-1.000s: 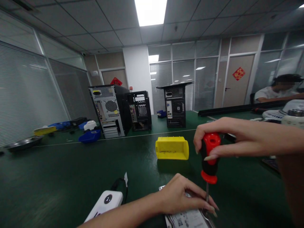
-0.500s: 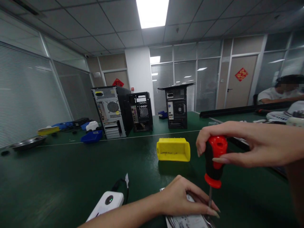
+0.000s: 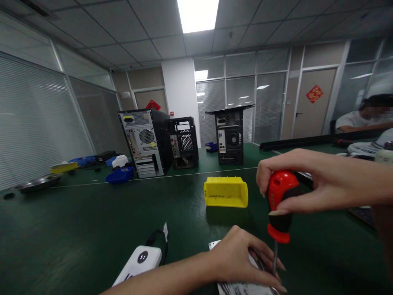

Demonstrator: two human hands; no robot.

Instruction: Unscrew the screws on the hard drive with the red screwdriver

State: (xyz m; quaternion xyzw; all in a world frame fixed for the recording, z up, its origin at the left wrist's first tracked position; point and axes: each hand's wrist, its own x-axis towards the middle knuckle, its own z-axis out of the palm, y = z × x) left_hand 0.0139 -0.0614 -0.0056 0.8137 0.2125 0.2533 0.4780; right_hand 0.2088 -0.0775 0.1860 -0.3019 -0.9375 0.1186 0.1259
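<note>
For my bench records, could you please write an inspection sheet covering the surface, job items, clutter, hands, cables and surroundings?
Surface: green table with a thin pale line across it.
Job items: screwdriver, nearly upright, tip hidden; drive, mostly covered by the left hand.
Clutter: yellow bin with small bits inside; white device; blue tray; metal bowl.
Hands: left over the drive, its fingers beside the screwdriver's shaft; right hand gripping the handle.
Cables: black cable behind the white device; connection unclear.
Surroundings: three computer cases; seated person at far right; lit ceiling panel.
</note>
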